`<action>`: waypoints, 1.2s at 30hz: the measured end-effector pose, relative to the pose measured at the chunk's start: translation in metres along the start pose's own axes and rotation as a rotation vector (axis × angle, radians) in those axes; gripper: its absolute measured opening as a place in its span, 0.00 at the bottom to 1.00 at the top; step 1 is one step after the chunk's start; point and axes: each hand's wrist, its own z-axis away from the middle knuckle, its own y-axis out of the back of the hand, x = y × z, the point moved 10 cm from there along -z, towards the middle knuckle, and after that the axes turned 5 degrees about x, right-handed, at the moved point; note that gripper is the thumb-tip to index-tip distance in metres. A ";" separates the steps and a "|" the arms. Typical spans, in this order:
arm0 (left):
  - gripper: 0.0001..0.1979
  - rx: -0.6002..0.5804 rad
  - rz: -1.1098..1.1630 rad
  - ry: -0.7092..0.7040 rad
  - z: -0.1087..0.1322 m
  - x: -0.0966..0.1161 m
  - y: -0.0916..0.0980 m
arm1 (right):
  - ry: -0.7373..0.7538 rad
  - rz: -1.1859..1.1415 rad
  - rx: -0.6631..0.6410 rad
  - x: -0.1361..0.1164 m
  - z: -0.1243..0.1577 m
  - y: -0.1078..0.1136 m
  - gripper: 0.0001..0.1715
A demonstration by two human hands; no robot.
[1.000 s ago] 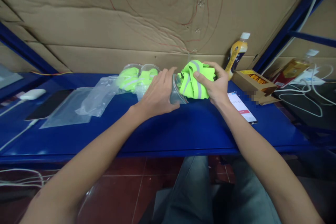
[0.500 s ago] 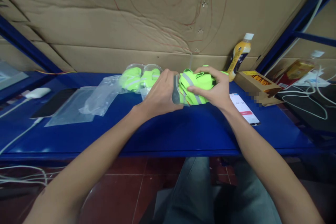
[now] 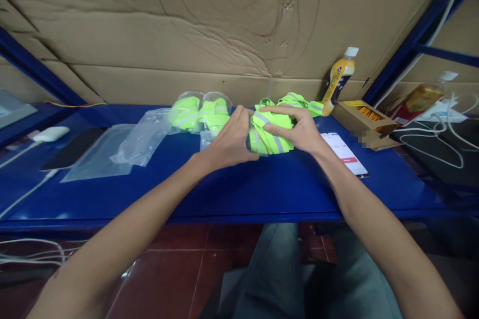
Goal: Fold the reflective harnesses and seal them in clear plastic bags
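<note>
A folded neon-yellow reflective vest [image 3: 270, 143] with grey stripes is between my hands, just above the blue tabletop. My right hand [image 3: 295, 127] grips it from the right, thumb and fingers across its top. My left hand [image 3: 232, 138] is curled around a clear plastic bag at the vest's left end; the hand hides most of the bag. The vest's left end sits at or inside the bag's mouth; exactly how far in is hidden. Behind my right hand lies more neon striped fabric [image 3: 294, 99]. Two bagged neon vests [image 3: 215, 113] rest left of my left hand.
Clear plastic bags [image 3: 144, 137] lie on the left, near a dark phone [image 3: 75, 149] and white cables. To the right are a lit phone [image 3: 346, 154], an open cardboard box [image 3: 374, 132] and a yellow bottle [image 3: 339, 79]. A cardboard wall [image 3: 149, 50] stands behind.
My right hand and the folded vest have shifted slightly left, closer against my left hand and the bag. More neon fabric now shows behind my right hand.
</note>
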 end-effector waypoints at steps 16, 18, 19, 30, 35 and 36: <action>0.38 0.067 -0.238 -0.029 0.011 -0.001 -0.018 | 0.100 0.025 0.115 -0.003 0.005 -0.003 0.06; 0.35 0.090 -0.166 -0.052 0.012 0.000 -0.018 | 0.093 0.058 0.110 -0.003 0.007 -0.007 0.07; 0.34 0.106 -0.146 -0.063 0.012 0.002 -0.017 | 0.095 0.078 0.122 -0.004 0.007 -0.007 0.07; 0.34 0.228 -0.118 -0.168 0.013 0.008 -0.013 | 0.212 0.191 0.159 -0.010 0.015 -0.013 0.08; 0.35 0.225 -0.165 -0.234 0.010 0.010 -0.007 | 0.303 0.264 0.386 -0.024 0.026 -0.010 0.09; 0.35 0.220 -0.175 -0.249 0.010 0.011 -0.008 | 0.293 0.264 0.402 -0.025 0.026 -0.011 0.09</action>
